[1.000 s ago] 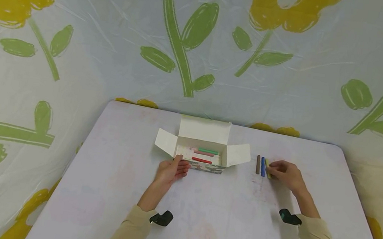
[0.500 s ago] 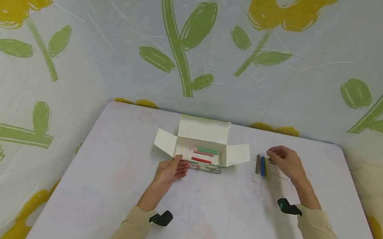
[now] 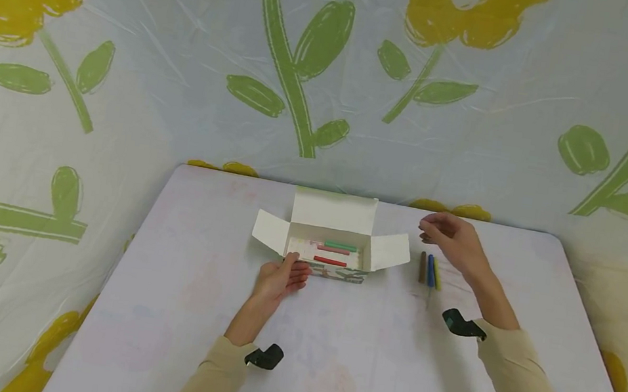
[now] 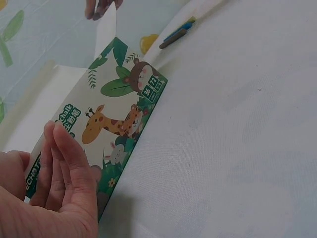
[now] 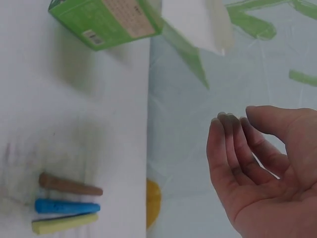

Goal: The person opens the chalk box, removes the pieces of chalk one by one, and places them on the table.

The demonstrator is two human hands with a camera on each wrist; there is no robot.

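An open cardboard chalk box [image 3: 337, 274] with animal pictures on its front stands near the table's back. Inside lie a green chalk stick [image 3: 340, 246], a pink chalk stick [image 3: 333, 249] and a red chalk stick [image 3: 330, 261]. My left hand [image 3: 279, 282] holds the box at its front left, thumb at the rim and fingers against the front face. My right hand [image 3: 458, 245] hovers with nothing in it, fingers loosely bent, beyond three chalks side by side on the table: brown [image 3: 422, 267], blue [image 3: 431, 271] and yellow [image 3: 437, 274].
The box's white back flap [image 3: 334, 211] stands up, and its side flaps [image 3: 390, 252] spread outward. Faint chalk smudges mark the white tabletop [image 3: 328, 357] near the loose chalks. A flower-patterned cloth [image 3: 187, 73] hangs behind the table.
My right hand has let go of the yellow chalk beside the blue one, then risen away toward the back and left. The left hand has stayed at the box.
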